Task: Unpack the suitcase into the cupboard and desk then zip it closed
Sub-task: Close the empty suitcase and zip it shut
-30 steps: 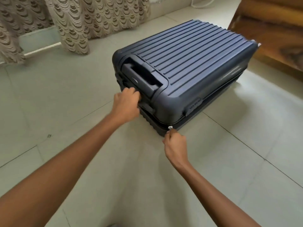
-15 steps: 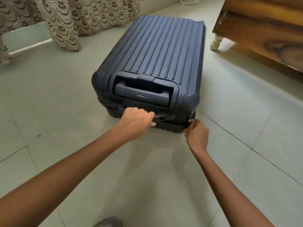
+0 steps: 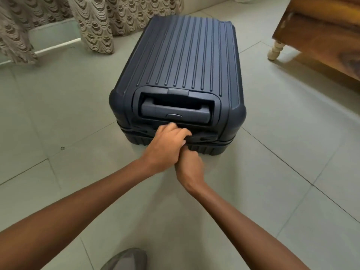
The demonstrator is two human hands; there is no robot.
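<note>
A dark blue ribbed hard-shell suitcase (image 3: 181, 75) lies flat on the tiled floor with its lid down and its telescopic handle (image 3: 175, 111) facing me. My left hand (image 3: 167, 147) grips the small carry handle on the near end, fingers curled over it. My right hand (image 3: 190, 164) sits just below and against the left one, at the zip seam in the middle of the near end, pinching the zip pull; the pull itself is hidden by my fingers.
Patterned curtains (image 3: 93, 22) hang at the back left over a low white sill. A wooden piece of furniture (image 3: 321, 36) on a turned white leg (image 3: 274, 49) stands at the right. My knee in grey cloth (image 3: 124, 260) shows at the bottom edge.
The suitcase has swung round so its handle end faces me squarely. My right hand has travelled left along the zip seam from the near right corner to the middle, meeting my left hand.
</note>
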